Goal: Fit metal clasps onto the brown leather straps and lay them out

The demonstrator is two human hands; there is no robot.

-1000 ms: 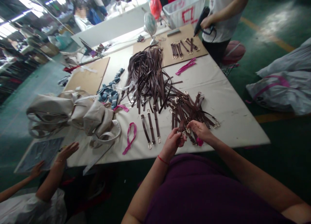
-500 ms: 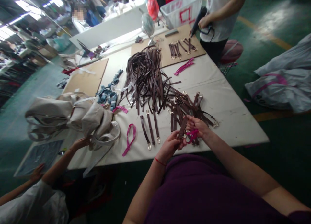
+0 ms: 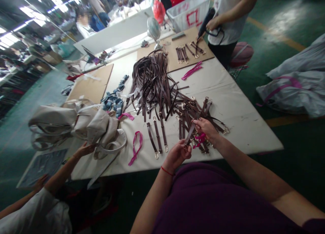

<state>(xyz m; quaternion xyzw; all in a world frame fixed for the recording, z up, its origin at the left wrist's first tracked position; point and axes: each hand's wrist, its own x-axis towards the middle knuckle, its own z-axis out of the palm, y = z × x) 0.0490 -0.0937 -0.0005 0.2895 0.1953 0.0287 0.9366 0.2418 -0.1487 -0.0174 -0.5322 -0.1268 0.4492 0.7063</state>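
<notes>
A short brown strap (image 3: 190, 134) is stretched between my two hands over the near edge of the table. My left hand (image 3: 177, 153) pinches its lower end, and my right hand (image 3: 206, 128) grips the upper end. Bright pink ribbon (image 3: 199, 140) hangs at my right hand; whether the fingers hold it too I cannot tell. Under and behind my hands lies a pile of brown straps with gold-coloured buckles (image 3: 194, 109). To the left, several finished-looking straps (image 3: 157, 136) lie side by side, with a loop of pink ribbon (image 3: 136, 147) beside them.
A large heap of long brown straps (image 3: 149, 78) covers the table's middle. Beige bags (image 3: 93, 122) lie at left, touched by a co-worker's hand (image 3: 85, 149). Across the table, another person holds a black heat-gun-like tool (image 3: 207, 22) near straps on a brown board (image 3: 175, 63).
My hands have drawn slightly apart, so more of the strap shows between them. My left hand has shifted a little down and left. The view has moved slightly.
</notes>
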